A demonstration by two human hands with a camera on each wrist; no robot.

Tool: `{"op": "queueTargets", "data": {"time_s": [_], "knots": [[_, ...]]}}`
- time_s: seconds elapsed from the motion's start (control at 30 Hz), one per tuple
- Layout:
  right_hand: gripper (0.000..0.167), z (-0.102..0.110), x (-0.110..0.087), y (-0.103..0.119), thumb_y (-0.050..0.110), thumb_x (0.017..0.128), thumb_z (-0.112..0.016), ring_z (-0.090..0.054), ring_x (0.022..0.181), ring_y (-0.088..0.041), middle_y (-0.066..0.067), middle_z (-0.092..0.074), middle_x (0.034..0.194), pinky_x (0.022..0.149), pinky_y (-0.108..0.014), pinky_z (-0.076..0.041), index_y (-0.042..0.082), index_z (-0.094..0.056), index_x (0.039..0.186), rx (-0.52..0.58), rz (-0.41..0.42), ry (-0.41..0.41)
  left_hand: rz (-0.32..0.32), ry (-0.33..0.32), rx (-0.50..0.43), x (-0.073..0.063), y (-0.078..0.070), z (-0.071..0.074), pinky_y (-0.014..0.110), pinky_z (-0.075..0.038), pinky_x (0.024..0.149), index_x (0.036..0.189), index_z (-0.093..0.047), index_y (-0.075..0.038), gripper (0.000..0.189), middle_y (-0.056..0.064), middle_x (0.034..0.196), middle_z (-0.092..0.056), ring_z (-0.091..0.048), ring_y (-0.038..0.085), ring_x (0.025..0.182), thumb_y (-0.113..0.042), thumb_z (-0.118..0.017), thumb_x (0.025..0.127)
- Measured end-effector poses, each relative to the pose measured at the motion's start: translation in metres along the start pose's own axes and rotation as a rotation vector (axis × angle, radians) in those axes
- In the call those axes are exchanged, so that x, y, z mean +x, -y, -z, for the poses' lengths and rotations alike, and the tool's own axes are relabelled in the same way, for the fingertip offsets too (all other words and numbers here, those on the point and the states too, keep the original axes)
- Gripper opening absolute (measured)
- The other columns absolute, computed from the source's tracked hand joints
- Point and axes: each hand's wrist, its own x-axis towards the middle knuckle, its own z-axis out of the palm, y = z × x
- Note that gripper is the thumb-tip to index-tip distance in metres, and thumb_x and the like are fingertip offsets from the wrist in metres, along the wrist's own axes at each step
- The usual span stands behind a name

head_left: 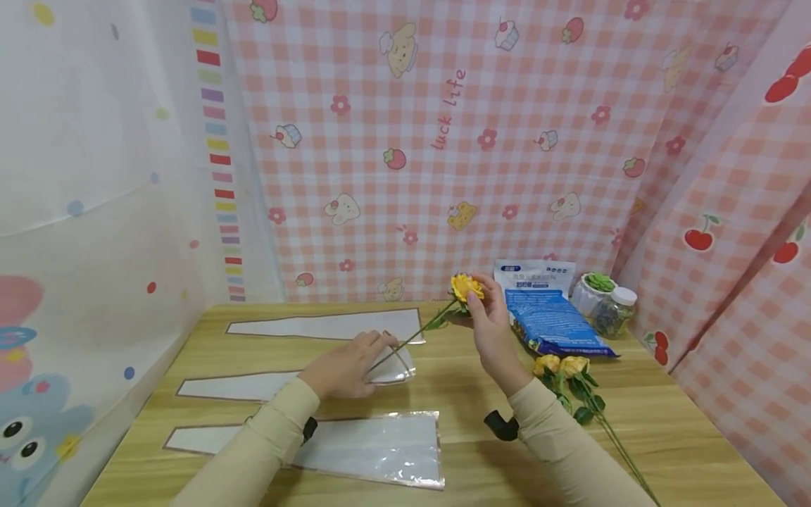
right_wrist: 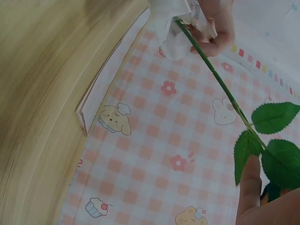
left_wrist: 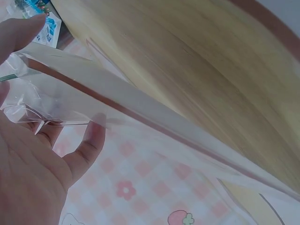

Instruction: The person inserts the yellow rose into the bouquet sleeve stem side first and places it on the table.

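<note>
My right hand (head_left: 493,334) holds a yellow artificial rose (head_left: 465,287) just under its bloom, with the green stem slanting down to the left. In the right wrist view the thumb lies against the green leaves (right_wrist: 276,119). My left hand (head_left: 345,366) grips the wide end of a tapered flower sleeve (head_left: 394,367), white with a brown border and a clear lip. The stem's lower end runs into the sleeve's mouth. From the left wrist the sleeve (left_wrist: 154,126) appears lifted and slanted, fingers spread along its edge.
Two more tapered sleeves lie flat, one at the back (head_left: 355,324) and one in front (head_left: 380,447). Two yellow roses (head_left: 573,366) rest on the right of the wooden table (head_left: 469,465). Behind them stand a blue-and-white bag (head_left: 551,313), a potted succulent (head_left: 595,284) and a lidded jar (head_left: 614,315).
</note>
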Motion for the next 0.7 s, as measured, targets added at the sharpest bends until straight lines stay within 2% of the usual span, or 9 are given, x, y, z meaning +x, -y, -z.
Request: {"op": "queueTargets", "data": {"time_s": [0.17, 0.3, 0.4, 0.6, 0.7], "knots": [[0.04, 0.008, 0.003, 0.002, 0.017, 0.107, -0.051, -0.053, 0.114, -0.023, -0.014, -0.049, 0.138, 0.083, -0.023, -0.055, 0.002, -0.046, 0.145, -0.157, -0.039, -0.041, 0.0, 0.001, 0.003, -0.002, 0.001, 0.003, 0.037, -0.054, 0.095, 0.146, -0.039, -0.018, 0.074, 0.007, 0.129, -0.053, -0.053, 0.017, 0.113, -0.028, -0.079, 0.085], [0.038, 0.016, 0.003, 0.003, 0.021, 0.105, -0.056, -0.055, 0.102, -0.024, -0.012, -0.054, 0.133, 0.076, -0.024, -0.05, 0.007, -0.054, 0.14, -0.292, -0.078, -0.068, 0.008, -0.001, -0.01, -0.002, 0.002, 0.003, 0.037, -0.055, 0.093, 0.146, -0.039, -0.019, 0.074, 0.007, 0.129, -0.052, -0.053, 0.018, 0.112, -0.027, -0.079, 0.084], [0.037, 0.02, 0.003, 0.004, 0.023, 0.104, -0.058, -0.055, 0.094, -0.026, -0.012, -0.057, 0.129, 0.071, -0.027, -0.049, 0.008, -0.056, 0.138, -0.325, -0.089, -0.059, 0.019, 0.0, -0.025, -0.002, 0.002, 0.004, 0.037, -0.055, 0.092, 0.146, -0.039, -0.019, 0.075, 0.009, 0.13, -0.052, -0.054, 0.019, 0.112, -0.026, -0.08, 0.084], [0.037, 0.024, 0.001, 0.009, 0.021, 0.103, -0.06, -0.058, 0.092, -0.024, -0.014, -0.059, 0.12, 0.07, -0.028, -0.05, 0.004, -0.057, 0.136, -0.367, -0.064, -0.019, 0.029, 0.005, -0.03, -0.001, 0.002, 0.006, 0.039, -0.055, 0.094, 0.146, -0.039, -0.018, 0.076, 0.01, 0.132, -0.052, -0.054, 0.021, 0.115, -0.024, -0.081, 0.084], [0.036, 0.026, 0.0, 0.011, 0.019, 0.103, -0.061, -0.06, 0.093, -0.023, -0.015, -0.058, 0.118, 0.072, -0.029, -0.052, 0.005, -0.057, 0.136, -0.369, -0.086, 0.005, 0.027, 0.008, -0.039, 0.0, 0.001, 0.006, 0.039, -0.054, 0.095, 0.146, -0.039, -0.018, 0.076, 0.01, 0.132, -0.052, -0.054, 0.022, 0.115, -0.023, -0.081, 0.084]]}}
